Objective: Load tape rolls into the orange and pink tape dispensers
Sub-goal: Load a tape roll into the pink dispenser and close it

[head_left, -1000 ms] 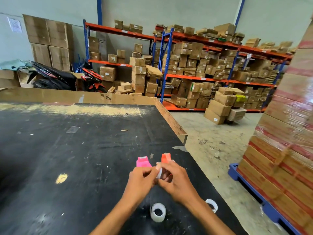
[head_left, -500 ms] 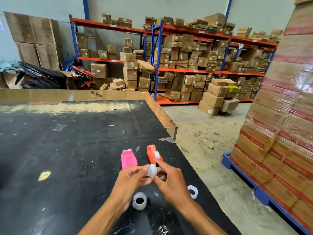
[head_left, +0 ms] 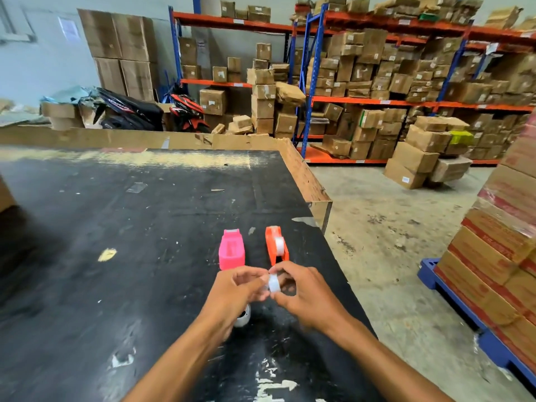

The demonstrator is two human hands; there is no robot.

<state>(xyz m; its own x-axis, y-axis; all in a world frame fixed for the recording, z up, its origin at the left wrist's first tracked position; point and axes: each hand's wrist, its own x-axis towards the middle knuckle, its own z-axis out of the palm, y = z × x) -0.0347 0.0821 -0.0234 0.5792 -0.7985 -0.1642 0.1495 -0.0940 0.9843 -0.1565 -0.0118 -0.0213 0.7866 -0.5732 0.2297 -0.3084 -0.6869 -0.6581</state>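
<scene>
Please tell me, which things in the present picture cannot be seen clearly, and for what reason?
Head view only:
- The tape roll held between the left hand and right hand: motion blur and fingers hide its loose end.
- A second roll on the black table: mostly covered by the left hand.
- The pink dispenser: whether it holds tape cannot be told.
- The orange dispenser: its near end is behind the fingers.

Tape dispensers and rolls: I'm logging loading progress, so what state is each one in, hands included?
Orange tape dispenser: loaded, on the table.
Pink tape dispenser: empty, on the table.
Small tape roll: held between both hands.
Tape roll under the left wrist: lying loose, partly hidden.
Left hand: pinching the small roll.
Right hand: pinching the small roll.
</scene>
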